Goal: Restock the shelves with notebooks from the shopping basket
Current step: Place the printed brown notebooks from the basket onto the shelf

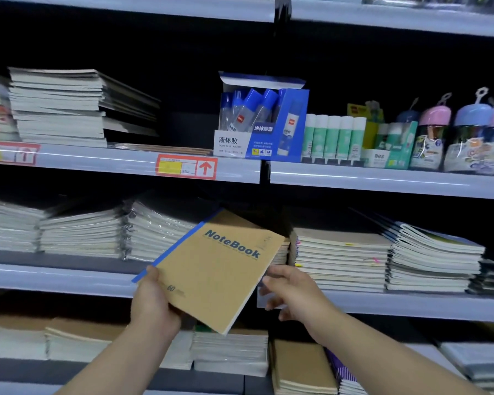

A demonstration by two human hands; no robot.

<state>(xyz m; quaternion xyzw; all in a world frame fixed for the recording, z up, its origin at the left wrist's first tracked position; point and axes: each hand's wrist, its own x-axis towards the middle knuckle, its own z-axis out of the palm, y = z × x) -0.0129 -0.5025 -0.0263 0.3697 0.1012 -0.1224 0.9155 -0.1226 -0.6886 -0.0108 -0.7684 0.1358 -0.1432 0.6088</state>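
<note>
A brown kraft notebook [216, 266] with a blue spine and the word "NoteBook" is held tilted in front of the middle shelf [69, 276]. My left hand [153, 300] grips its lower left corner, thumb on the cover. My right hand [293, 292] is at the notebook's right edge with fingers spread and loosely bent; whether it touches the edge is unclear. Behind the notebook lies a low stack of similar notebooks [281, 252]. The shopping basket is out of view.
Stacks of notebooks fill the middle shelf at left [80, 235] and right [342, 258]. The upper shelf carries a notebook pile [60, 106], a blue glue box [263, 124], glue sticks [334, 135] and bottles [468, 132]. More brown notebooks [300, 366] lie below.
</note>
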